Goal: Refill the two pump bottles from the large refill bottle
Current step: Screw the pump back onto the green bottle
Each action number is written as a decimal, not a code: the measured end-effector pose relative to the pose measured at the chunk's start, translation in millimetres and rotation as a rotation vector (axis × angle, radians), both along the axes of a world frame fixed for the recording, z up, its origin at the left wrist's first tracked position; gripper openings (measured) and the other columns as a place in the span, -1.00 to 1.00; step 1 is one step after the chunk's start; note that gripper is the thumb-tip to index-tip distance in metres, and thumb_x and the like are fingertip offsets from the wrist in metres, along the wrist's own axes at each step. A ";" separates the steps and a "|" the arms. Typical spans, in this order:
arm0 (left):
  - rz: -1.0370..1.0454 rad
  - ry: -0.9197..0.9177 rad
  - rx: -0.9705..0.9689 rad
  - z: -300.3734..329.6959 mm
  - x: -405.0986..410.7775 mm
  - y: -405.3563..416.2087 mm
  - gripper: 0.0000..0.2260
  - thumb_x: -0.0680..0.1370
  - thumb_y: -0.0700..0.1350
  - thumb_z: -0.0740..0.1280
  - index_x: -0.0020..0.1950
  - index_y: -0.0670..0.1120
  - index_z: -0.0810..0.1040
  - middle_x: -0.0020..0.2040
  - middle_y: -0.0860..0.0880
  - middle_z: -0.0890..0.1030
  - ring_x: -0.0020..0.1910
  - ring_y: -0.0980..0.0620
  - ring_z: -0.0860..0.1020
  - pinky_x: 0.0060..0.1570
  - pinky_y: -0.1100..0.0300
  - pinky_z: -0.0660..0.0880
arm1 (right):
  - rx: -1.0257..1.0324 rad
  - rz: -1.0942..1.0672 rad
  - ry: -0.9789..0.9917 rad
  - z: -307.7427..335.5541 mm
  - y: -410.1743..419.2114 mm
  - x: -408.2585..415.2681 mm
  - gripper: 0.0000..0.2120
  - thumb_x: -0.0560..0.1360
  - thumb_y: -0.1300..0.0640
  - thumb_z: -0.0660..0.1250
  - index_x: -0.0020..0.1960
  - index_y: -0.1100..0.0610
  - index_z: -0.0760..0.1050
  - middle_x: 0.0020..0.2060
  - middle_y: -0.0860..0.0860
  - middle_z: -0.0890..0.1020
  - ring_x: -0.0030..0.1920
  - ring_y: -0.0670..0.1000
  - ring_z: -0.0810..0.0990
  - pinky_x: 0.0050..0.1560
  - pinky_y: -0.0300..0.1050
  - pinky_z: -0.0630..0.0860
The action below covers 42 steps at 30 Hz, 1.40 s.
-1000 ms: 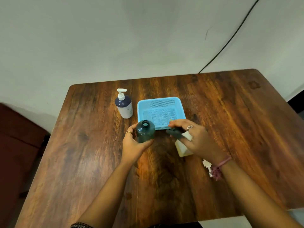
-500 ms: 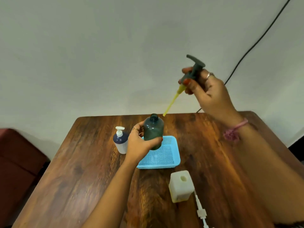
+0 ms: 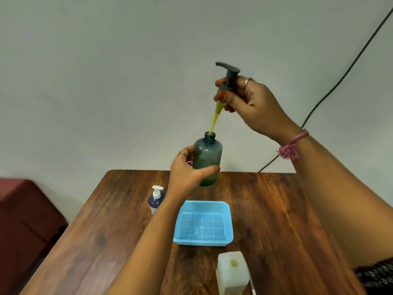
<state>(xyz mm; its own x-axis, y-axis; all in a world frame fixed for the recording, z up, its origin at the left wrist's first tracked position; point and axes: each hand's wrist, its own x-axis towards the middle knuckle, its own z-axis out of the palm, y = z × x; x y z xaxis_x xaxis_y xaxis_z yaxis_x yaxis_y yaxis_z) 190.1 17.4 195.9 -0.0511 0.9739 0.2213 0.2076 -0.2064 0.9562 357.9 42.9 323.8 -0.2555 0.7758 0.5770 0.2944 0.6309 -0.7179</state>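
Above the table (image 3: 276, 209), your left hand (image 3: 187, 169) grips the dark pump bottle (image 3: 207, 158) upright in the air while your right hand (image 3: 251, 101) pinches its pump head (image 3: 227, 77), the yellow tube (image 3: 214, 120) entering the open neck. You seem to be taking the pump off or refitting it; I can't tell which. The white refill bottle (image 3: 232, 271) stands open near you, the second pump bottle (image 3: 156, 199) left of the blue basket (image 3: 204, 241)

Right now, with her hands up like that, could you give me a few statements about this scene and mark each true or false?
1. The left hand holds the dark green bottle above the table. True.
2. The right hand grips the dark pump head. True.
3. The pump's yellow tube hangs well clear of the bottle. False: its tip is at the neck.
4. The blue basket holds the white-pump bottle. False: that bottle stands beside it.
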 end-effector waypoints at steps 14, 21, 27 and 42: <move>0.032 0.009 0.096 43.3 18.7 -1.5 -0.32 0.30 -0.09 0.57 0.36 -0.07 0.40 0.21 0.02 0.52 0.09 0.09 0.52 -0.22 0.50 0.51 | -0.154 0.103 -0.175 8.8 4.9 11.1 -0.71 0.52 0.04 0.32 0.20 0.08 0.42 0.14 -0.02 0.62 0.13 -0.16 0.59 0.02 -0.37 0.47; 0.050 0.020 0.119 49.3 26.0 -4.5 -0.34 0.30 -0.08 0.57 0.35 -0.06 0.41 0.17 0.05 0.52 0.06 0.10 0.52 -0.24 0.53 0.48 | -0.073 0.040 -0.300 9.0 1.9 20.0 -0.74 0.53 0.05 0.32 0.21 0.05 0.51 0.08 -0.07 0.63 0.12 -0.13 0.57 0.15 -0.23 0.47; 0.073 0.016 0.129 51.1 31.0 -5.7 -0.33 0.28 -0.07 0.59 0.33 -0.06 0.42 0.17 0.05 0.52 0.10 0.09 0.52 -0.13 0.42 0.48 | -0.003 -0.135 -0.253 4.8 -3.0 16.3 -0.74 0.42 -0.06 0.43 0.04 0.05 0.60 -0.12 -0.12 0.64 -0.14 -0.18 0.57 -0.11 -0.38 0.45; 0.083 0.001 0.137 52.7 40.7 -11.0 -0.32 0.28 -0.06 0.59 0.34 -0.06 0.41 0.18 0.05 0.52 0.10 0.11 0.51 -0.10 0.43 0.48 | -0.295 0.141 0.077 -5.9 -7.3 15.2 -0.69 0.50 0.21 0.36 0.24 0.14 0.50 0.11 0.03 0.64 0.14 -0.09 0.61 0.19 -0.18 0.52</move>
